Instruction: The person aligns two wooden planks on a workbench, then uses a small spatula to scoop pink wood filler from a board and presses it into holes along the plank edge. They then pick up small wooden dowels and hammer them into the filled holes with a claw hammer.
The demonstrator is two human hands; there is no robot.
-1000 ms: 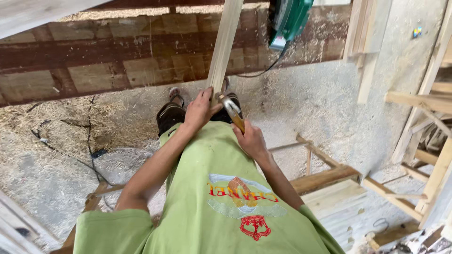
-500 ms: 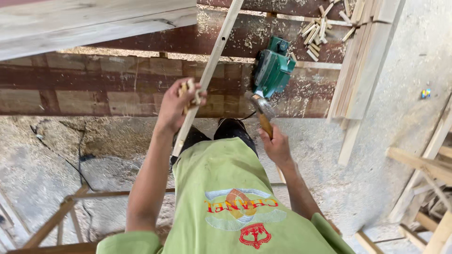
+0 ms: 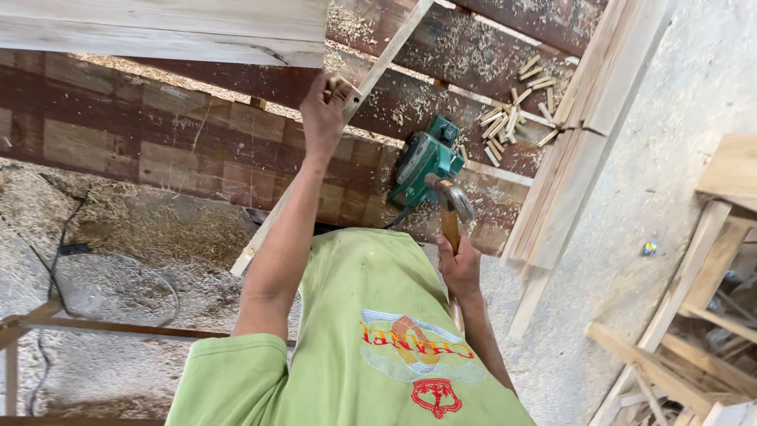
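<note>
Nearest, just in front of the green shirt, the right hand has its fingers closed around the wooden handle of a hammer, head up. The hammer looks heavy at the head, so a grip low on the handle suits it. Beyond the shirt, the left hand grips a thin wooden strip, probably light and stiff, which crosses the workbench near the green power tool.

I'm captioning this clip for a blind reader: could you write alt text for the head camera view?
Seen from above, a person in a green shirt grips a long thin wooden strip in the left hand and a hammer in the right hand, over a sawdust-covered workbench with a green power planer.
</note>
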